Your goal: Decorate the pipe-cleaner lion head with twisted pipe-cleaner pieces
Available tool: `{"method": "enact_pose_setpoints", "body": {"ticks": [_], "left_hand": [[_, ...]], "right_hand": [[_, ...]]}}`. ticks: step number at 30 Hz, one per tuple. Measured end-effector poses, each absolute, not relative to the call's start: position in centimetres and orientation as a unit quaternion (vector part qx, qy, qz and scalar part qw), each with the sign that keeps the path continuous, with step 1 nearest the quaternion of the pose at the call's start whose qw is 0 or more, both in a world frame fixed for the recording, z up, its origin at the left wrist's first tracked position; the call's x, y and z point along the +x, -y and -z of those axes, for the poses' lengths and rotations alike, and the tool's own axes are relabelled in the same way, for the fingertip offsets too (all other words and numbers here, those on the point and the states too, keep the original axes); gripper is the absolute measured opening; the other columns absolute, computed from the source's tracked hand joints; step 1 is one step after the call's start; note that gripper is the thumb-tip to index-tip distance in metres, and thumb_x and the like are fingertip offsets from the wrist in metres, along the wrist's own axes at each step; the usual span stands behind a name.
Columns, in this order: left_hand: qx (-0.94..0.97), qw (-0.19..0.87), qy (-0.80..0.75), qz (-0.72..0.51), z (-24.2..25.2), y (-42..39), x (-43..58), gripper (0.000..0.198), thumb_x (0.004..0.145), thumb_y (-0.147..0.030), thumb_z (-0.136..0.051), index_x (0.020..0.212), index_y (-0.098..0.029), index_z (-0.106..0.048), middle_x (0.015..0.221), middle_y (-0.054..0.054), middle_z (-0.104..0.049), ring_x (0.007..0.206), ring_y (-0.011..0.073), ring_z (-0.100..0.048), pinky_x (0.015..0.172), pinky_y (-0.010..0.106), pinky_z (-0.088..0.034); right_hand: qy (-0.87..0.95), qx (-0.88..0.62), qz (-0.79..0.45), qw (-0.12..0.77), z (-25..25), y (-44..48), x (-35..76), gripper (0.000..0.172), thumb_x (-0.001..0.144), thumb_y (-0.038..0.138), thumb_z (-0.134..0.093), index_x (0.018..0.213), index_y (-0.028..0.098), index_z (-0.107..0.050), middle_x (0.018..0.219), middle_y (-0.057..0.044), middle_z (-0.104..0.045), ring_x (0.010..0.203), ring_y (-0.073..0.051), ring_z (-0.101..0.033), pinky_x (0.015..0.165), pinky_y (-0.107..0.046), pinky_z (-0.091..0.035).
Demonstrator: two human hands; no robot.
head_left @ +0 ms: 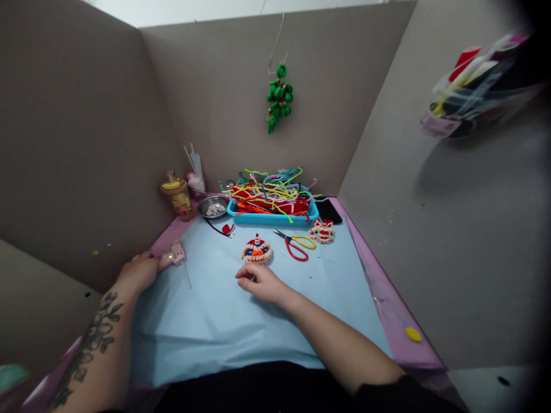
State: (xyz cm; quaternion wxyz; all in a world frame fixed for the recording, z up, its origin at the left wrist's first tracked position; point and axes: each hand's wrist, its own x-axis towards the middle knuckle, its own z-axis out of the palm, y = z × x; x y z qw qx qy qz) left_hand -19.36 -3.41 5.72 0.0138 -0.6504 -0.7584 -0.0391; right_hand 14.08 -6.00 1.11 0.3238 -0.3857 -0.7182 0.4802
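Observation:
At the left edge of the table my left hand (140, 271) is closed around the handle of a pink glue gun (176, 252); a clear glue stick (188, 275) juts from it. My right hand (262, 284) rests at the middle of the blue sheet, fingers loosely curled, thumb and index slightly apart, with nothing visible between them. Just beyond it sits a lion-head craft piece (257, 251) of cream, red, blue and orange fuzzy stems, its lower edge close to my knuckles. Scissors (297, 244) with red and yellow handles lie open to its right.
A blue tray (273, 219) heaped with colourful pipe cleaners stands at the back. Around it are a metal bowl (214, 206), a brown cup (179, 198), a second lion head (322, 231) and a black phone (329, 211). A green ornament (279, 98) hangs on the back partition.

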Motion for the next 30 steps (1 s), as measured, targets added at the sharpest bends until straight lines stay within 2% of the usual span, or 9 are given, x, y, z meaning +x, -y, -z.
{"method": "enact_pose_setpoints", "body": {"ticks": [3,6,11,15,18,21,25,28,30], "left_hand": [[-0.7,0.046,0.712,-0.017,-6.1,1.6,-15.7,0.027,0.084,-0.031,-0.046,0.084,-0.014,-0.067,0.102,0.016,-0.066,0.092,0.0292,-0.06,0.076,0.034,-0.044],[-0.737,0.037,0.674,0.004,-5.9,-1.8,-10.1,0.036,0.087,-0.038,-0.04,0.105,-0.019,-0.065,0.11,0.012,-0.065,0.099,0.0263,-0.06,0.082,0.032,-0.044],[-0.698,0.002,0.715,0.041,-4.5,-8.5,-3.9,0.047,0.081,-0.048,-0.047,0.099,-0.011,-0.07,0.109,0.022,-0.065,0.104,0.0355,-0.058,0.081,0.038,-0.045],[-0.677,-0.02,0.734,0.048,-3.0,-11.1,-3.7,0.04,0.063,-0.043,-0.068,0.082,-0.008,-0.072,0.105,0.027,-0.064,0.105,0.0425,-0.055,0.081,0.042,-0.046],[-0.675,-0.037,0.732,0.086,-2.2,-11.3,-4.1,0.028,0.062,-0.032,-0.068,0.081,-0.012,-0.072,0.103,0.022,-0.067,0.107,0.0408,-0.055,0.082,0.042,-0.046],[-0.671,-0.06,0.723,0.152,-2.7,-10.6,-4.1,0.023,0.071,-0.028,-0.059,0.086,-0.014,-0.071,0.095,0.018,-0.069,0.102,0.0358,-0.059,0.083,0.041,-0.046],[-0.66,-0.133,0.683,0.284,-5.3,-7.8,-3.1,0.037,0.083,-0.038,-0.047,0.108,-0.014,-0.061,0.095,0.011,-0.069,0.088,0.0219,-0.066,0.072,0.03,-0.05],[-0.577,-0.459,0.501,0.454,-6.9,-4.2,-1.0,0.062,0.068,-0.041,-0.068,0.122,-0.017,-0.05,0.083,0.004,-0.068,0.072,0.0185,-0.067,0.058,0.025,-0.049],[-0.567,-0.533,0.441,0.446,-7.1,-1.8,0.6,0.067,0.064,-0.034,-0.073,0.123,-0.018,-0.047,0.076,0.001,-0.067,0.063,0.0153,-0.065,0.054,0.022,-0.047]], "right_hand": [[0.74,-0.371,-0.466,0.314,-1.0,6.2,14.0,0.013,0.08,0.024,-0.062,0.089,0.016,-0.067,0.078,-0.002,-0.065,0.071,-0.013,-0.057,0.065,-0.024,-0.044],[0.769,-0.355,-0.439,0.299,-0.8,6.6,13.9,0.013,0.08,0.024,-0.062,0.089,0.017,-0.068,0.076,-0.001,-0.065,0.068,-0.012,-0.057,0.064,-0.022,-0.042],[0.825,-0.325,-0.383,0.26,-0.9,6.8,14.0,0.016,0.081,0.027,-0.063,0.092,0.017,-0.068,0.081,-0.003,-0.067,0.072,-0.013,-0.059,0.068,-0.022,-0.043],[0.865,-0.304,-0.334,0.22,-1.1,7.0,14.1,0.022,0.083,0.033,-0.062,0.099,0.018,-0.068,0.087,-0.005,-0.069,0.08,-0.016,-0.061,0.073,-0.024,-0.044],[0.883,-0.285,-0.315,0.197,-1.3,7.3,14.2,0.027,0.085,0.037,-0.06,0.102,0.018,-0.067,0.091,-0.007,-0.07,0.084,-0.018,-0.062,0.074,-0.026,-0.044],[0.886,-0.275,-0.319,0.192,-1.5,7.3,14.3,0.027,0.085,0.037,-0.06,0.102,0.017,-0.066,0.093,-0.008,-0.07,0.086,-0.018,-0.063,0.075,-0.026,-0.045],[0.832,-0.304,-0.359,0.294,-2.2,6.6,15.1,0.015,0.083,0.029,-0.061,0.091,0.017,-0.067,0.084,-0.005,-0.069,0.078,-0.015,-0.061,0.073,-0.025,-0.045],[0.69,-0.386,-0.391,0.471,-2.9,5.6,16.2,0.013,0.085,0.028,-0.056,0.088,0.018,-0.065,0.083,-0.003,-0.066,0.074,-0.014,-0.059,0.07,-0.025,-0.046],[0.589,-0.419,-0.402,0.563,-3.4,4.9,17.0,0.017,0.087,0.033,-0.054,0.095,0.019,-0.062,0.087,-0.004,-0.064,0.077,-0.015,-0.059,0.07,-0.026,-0.048]]}}
